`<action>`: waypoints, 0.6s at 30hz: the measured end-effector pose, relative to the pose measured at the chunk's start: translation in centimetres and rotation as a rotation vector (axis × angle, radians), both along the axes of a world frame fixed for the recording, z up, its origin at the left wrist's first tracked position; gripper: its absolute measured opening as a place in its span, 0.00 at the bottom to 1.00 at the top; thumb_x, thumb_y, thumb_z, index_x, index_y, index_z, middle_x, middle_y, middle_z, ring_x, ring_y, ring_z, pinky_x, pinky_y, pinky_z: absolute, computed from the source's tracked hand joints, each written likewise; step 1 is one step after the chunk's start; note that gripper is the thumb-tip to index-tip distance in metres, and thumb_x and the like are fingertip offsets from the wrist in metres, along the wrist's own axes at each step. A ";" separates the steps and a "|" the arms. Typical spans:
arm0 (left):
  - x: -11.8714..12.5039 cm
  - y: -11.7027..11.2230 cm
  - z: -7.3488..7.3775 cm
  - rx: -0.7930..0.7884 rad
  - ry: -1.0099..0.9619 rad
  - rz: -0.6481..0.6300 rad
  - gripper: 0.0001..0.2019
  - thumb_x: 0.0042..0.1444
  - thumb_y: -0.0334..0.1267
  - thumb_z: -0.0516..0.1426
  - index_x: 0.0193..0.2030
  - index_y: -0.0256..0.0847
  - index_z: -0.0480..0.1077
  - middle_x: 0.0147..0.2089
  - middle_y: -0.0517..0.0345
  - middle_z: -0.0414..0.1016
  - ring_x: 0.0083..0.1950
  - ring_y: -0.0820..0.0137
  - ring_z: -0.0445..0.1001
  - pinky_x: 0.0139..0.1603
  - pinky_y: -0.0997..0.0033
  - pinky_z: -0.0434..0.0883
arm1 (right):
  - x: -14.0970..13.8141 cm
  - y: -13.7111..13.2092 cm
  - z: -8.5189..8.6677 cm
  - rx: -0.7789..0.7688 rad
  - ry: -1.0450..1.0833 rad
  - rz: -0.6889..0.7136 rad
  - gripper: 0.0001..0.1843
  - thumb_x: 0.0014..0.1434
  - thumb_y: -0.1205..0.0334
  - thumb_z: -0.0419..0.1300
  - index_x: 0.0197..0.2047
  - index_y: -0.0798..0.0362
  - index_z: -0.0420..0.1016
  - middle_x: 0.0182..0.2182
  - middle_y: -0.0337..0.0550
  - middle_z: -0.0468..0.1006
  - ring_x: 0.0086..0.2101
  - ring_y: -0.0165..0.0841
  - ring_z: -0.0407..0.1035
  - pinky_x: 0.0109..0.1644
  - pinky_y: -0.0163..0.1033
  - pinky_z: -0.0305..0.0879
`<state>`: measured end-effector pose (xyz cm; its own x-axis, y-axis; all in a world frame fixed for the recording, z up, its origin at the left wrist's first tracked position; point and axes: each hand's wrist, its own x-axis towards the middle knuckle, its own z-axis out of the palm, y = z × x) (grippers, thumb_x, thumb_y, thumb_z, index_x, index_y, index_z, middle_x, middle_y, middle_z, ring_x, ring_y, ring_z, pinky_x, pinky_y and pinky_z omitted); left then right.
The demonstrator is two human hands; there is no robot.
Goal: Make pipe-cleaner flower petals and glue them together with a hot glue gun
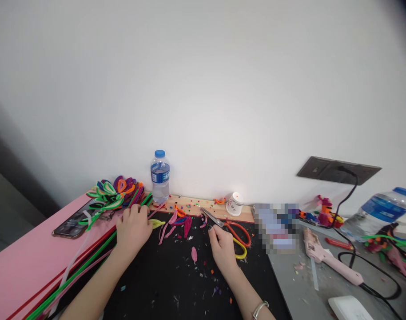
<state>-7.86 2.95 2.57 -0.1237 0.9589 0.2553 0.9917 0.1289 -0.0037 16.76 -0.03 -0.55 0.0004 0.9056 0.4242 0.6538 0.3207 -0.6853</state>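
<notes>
My left hand (133,229) rests on the black mat (176,280) with its fingers curled over a yellow-green pipe cleaner loop (156,223), next to long green and pink pipe cleaners (76,271). My right hand (222,246) lies on the mat with fingers bent, fingertips close to the scissors (229,229), which have orange and yellow handles; whether it pinches anything is hidden. Pink and red petal-shaped loops (179,221) lie between the two hands. A single pink petal (194,254) sits nearer to me.
A bundle of coloured loops (118,192) lies on a phone (73,222) at the left, on a pink board (19,266). A water bottle (160,176) and small white cup (235,204) stand by the wall. A pink glue gun (326,258) with a black cord lies right, beside a second bottle (379,213).
</notes>
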 end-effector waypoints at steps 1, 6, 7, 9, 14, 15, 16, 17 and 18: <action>0.0 0.1 0.0 -0.010 -0.004 -0.003 0.12 0.52 0.33 0.50 0.41 0.36 0.70 0.44 0.43 0.68 0.47 0.51 0.65 0.44 0.53 0.63 | 0.0 0.0 0.0 -0.002 0.000 0.000 0.19 0.61 0.63 0.45 0.20 0.51 0.45 0.16 0.30 0.48 0.18 0.25 0.48 0.23 0.32 0.43; -0.1 -0.1 -0.1 -0.015 -0.005 -0.037 0.13 0.56 0.32 0.47 0.35 0.37 0.72 0.45 0.45 0.69 0.46 0.53 0.66 0.43 0.56 0.63 | 0.0 0.0 -0.1 -0.008 0.006 0.002 0.19 0.61 0.62 0.46 0.20 0.51 0.45 0.16 0.29 0.47 0.18 0.25 0.48 0.23 0.32 0.41; -0.2 -0.1 -0.1 -0.009 -0.011 -0.044 0.13 0.57 0.31 0.46 0.35 0.38 0.72 0.44 0.45 0.69 0.46 0.53 0.67 0.43 0.57 0.63 | 0.1 0.0 -0.2 -0.009 0.008 0.003 0.19 0.61 0.62 0.46 0.20 0.51 0.45 0.16 0.29 0.48 0.18 0.25 0.48 0.23 0.33 0.41; -0.5 -0.1 -0.1 0.001 -0.028 -0.059 0.14 0.58 0.31 0.44 0.36 0.38 0.72 0.43 0.46 0.71 0.44 0.54 0.69 0.41 0.60 0.63 | 0.1 0.1 -0.3 -0.011 0.013 0.006 0.19 0.61 0.62 0.46 0.20 0.51 0.46 0.16 0.30 0.48 0.18 0.25 0.48 0.23 0.33 0.42; -1.3 0.4 0.0 0.024 -0.141 -0.112 0.13 0.59 0.33 0.44 0.40 0.39 0.69 0.41 0.50 0.75 0.39 0.58 0.74 0.32 0.69 0.63 | 0.1 0.2 -0.3 -0.024 0.036 0.009 0.19 0.61 0.62 0.46 0.19 0.51 0.47 0.16 0.30 0.49 0.18 0.26 0.48 0.24 0.33 0.42; -1.3 0.5 0.1 0.036 -0.171 -0.122 0.13 0.59 0.34 0.44 0.40 0.39 0.69 0.42 0.51 0.76 0.38 0.59 0.74 0.31 0.70 0.63 | 0.1 0.1 -0.2 -0.028 0.043 0.009 0.19 0.61 0.62 0.45 0.19 0.51 0.48 0.16 0.30 0.49 0.19 0.26 0.48 0.24 0.33 0.42; -1.3 0.5 0.2 0.052 -0.207 -0.136 0.12 0.59 0.35 0.45 0.41 0.40 0.69 0.42 0.52 0.76 0.37 0.59 0.75 0.31 0.70 0.64 | 0.1 0.0 0.0 -0.033 0.050 0.012 0.19 0.61 0.61 0.45 0.19 0.51 0.49 0.16 0.30 0.49 0.19 0.26 0.48 0.24 0.33 0.42; -1.3 0.4 0.4 0.080 -0.258 -0.154 0.12 0.59 0.35 0.46 0.40 0.40 0.70 0.42 0.52 0.77 0.37 0.60 0.75 0.31 0.71 0.64 | 0.1 -0.1 0.1 -0.039 0.058 0.017 0.19 0.61 0.61 0.45 0.19 0.51 0.50 0.16 0.30 0.50 0.19 0.26 0.49 0.24 0.33 0.43; -1.0 0.3 0.6 0.110 -0.316 -0.180 0.12 0.59 0.36 0.46 0.40 0.41 0.70 0.42 0.53 0.77 0.38 0.60 0.76 0.32 0.71 0.65 | 0.0 -0.2 0.3 -0.046 0.066 0.027 0.19 0.61 0.62 0.45 0.19 0.51 0.51 0.16 0.31 0.51 0.19 0.26 0.50 0.24 0.33 0.44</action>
<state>-8.91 3.23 3.15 -0.0445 0.9414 0.3343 0.9486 -0.0652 0.3098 16.78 -0.27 -0.29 0.0020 0.9240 0.3823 0.5985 0.3051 -0.7407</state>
